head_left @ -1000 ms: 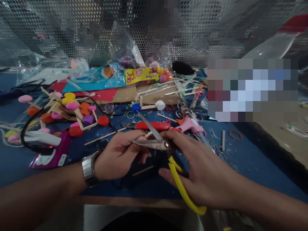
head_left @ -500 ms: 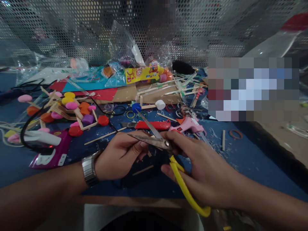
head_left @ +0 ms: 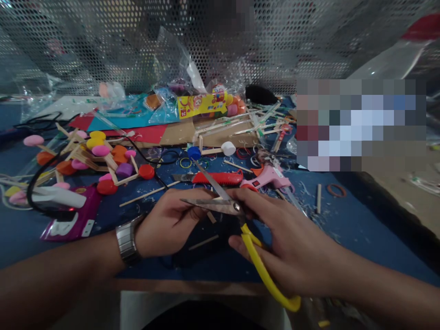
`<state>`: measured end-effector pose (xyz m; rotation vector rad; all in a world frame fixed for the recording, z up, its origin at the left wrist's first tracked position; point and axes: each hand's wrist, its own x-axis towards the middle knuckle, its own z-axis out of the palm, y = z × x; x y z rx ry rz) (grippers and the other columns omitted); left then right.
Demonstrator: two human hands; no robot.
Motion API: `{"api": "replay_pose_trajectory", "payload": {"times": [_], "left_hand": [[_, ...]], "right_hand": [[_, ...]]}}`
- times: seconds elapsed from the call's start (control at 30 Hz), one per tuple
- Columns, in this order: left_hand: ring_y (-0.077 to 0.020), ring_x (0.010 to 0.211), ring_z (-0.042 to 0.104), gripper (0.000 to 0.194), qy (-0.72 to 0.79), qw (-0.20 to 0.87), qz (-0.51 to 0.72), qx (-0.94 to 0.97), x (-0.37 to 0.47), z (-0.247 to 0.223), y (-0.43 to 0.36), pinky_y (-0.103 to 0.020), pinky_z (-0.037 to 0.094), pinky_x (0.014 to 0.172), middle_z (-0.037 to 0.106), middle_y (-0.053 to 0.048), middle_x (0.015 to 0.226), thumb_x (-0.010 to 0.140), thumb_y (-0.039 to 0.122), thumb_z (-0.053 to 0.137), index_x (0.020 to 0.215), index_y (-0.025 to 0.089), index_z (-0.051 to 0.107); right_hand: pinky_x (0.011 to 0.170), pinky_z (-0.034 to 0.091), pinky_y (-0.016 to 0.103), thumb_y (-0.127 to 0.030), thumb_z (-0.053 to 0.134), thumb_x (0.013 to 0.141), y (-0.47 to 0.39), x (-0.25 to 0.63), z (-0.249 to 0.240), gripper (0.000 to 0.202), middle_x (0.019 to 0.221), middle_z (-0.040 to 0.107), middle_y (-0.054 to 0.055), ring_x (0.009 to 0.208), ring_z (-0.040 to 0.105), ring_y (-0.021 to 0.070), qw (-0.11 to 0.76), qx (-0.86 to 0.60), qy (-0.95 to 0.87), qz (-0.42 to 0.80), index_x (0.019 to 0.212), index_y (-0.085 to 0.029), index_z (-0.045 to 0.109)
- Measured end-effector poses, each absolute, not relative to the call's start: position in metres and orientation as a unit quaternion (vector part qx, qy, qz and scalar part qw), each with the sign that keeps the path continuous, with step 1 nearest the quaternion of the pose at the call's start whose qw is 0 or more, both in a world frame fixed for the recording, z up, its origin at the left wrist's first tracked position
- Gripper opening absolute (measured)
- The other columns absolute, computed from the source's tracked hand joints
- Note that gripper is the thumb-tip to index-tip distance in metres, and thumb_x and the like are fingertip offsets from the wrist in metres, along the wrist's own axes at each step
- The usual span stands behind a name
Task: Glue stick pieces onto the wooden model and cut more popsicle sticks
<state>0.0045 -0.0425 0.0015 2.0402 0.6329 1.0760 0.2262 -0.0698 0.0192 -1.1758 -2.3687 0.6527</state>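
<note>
My right hand (head_left: 288, 238) grips yellow-handled scissors (head_left: 263, 263), their blades parted and pointing left over my other hand. My left hand (head_left: 172, 222), below a silver watch, is closed in a pinch. A pale bit of wooden stick (head_left: 219, 198) shows between the blades by its fingertips; most of it is hidden. Just beyond the hands lie a red utility knife (head_left: 220, 178) and a pink glue gun (head_left: 270, 178). A short stick (head_left: 203, 242) lies on the table nearer me.
At left are stick frames with coloured caps (head_left: 124, 170) and a purple packet (head_left: 74, 220) under a white plug with a cable. Behind lie cardboard (head_left: 178, 134), a yellow candy-like wrapper (head_left: 197, 106) and clear plastic bags. A perforated metal screen (head_left: 137, 41) stands at the back.
The scissors and both hands stay nearly in place. The lower blade has tilted slightly flatter, and the left fingertips sit a little further under it. The view has shifted slightly.
</note>
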Motion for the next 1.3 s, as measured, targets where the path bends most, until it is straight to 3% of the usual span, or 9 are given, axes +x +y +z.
{"api": "replay_pose_trajectory", "payload": {"times": [0.17, 0.37, 0.6, 0.87, 1.3], "left_hand": [[-0.0080, 0.072, 0.070, 0.024, 0.240, 0.366, 0.419, 0.795, 0.0037, 0.0015, -0.0427, -0.014, 0.056, 0.071, 0.073, 0.001, 0.077, 0.094, 0.001, 0.050, 0.084, 0.016, 0.066], [-0.0120, 0.086, 0.075, 0.028, 0.235, 0.399, 0.412, 0.785, 0.0049, 0.0026, -0.0432, -0.019, 0.059, 0.078, 0.080, -0.003, 0.098, 0.095, 0.002, 0.050, 0.093, 0.018, 0.072], [-0.0100, 0.066, 0.067, 0.024, 0.254, 0.394, 0.377, 0.799, 0.0019, 0.0057, -0.0423, -0.017, 0.056, 0.064, 0.073, -0.001, 0.073, 0.096, 0.009, 0.051, 0.080, 0.016, 0.067], [-0.0142, 0.080, 0.072, 0.013, 0.260, 0.488, 0.318, 0.771, -0.0020, 0.0028, -0.0422, -0.020, 0.058, 0.072, 0.078, -0.005, 0.089, 0.095, 0.017, 0.061, 0.092, 0.015, 0.073], [-0.0149, 0.079, 0.074, 0.024, 0.235, 0.442, 0.349, 0.792, 0.0005, 0.0032, -0.0410, -0.022, 0.060, 0.074, 0.079, -0.006, 0.088, 0.098, 0.013, 0.052, 0.094, 0.016, 0.075]], "right_hand": [[0.067, 0.054, 0.034, -0.035, 0.055, 0.094, -0.0692, 0.2267, 0.0166, 0.041, 0.100, 0.076, 0.011, 0.081, 0.072, 0.0234, 0.194, -0.409, -0.863, 0.224, 0.129, -0.014, 0.055], [0.071, 0.054, 0.036, -0.034, 0.050, 0.096, -0.0714, 0.2277, 0.0139, 0.040, 0.105, 0.076, 0.014, 0.087, 0.073, 0.0260, 0.164, -0.414, -0.866, 0.229, 0.131, -0.013, 0.053], [0.068, 0.053, 0.036, -0.037, 0.054, 0.092, -0.0730, 0.2258, 0.0181, 0.037, 0.098, 0.074, 0.012, 0.082, 0.071, 0.0256, 0.183, -0.415, -0.863, 0.224, 0.123, -0.015, 0.055], [0.080, 0.057, 0.041, -0.038, 0.056, 0.091, -0.0709, 0.2242, 0.0160, 0.039, 0.109, 0.073, 0.015, 0.096, 0.071, 0.0293, 0.203, -0.414, -0.859, 0.221, 0.123, -0.016, 0.056], [0.074, 0.058, 0.041, -0.032, 0.050, 0.095, -0.0756, 0.2249, 0.0159, 0.033, 0.105, 0.074, 0.017, 0.088, 0.072, 0.0288, 0.157, -0.417, -0.868, 0.219, 0.123, -0.015, 0.054]]}}
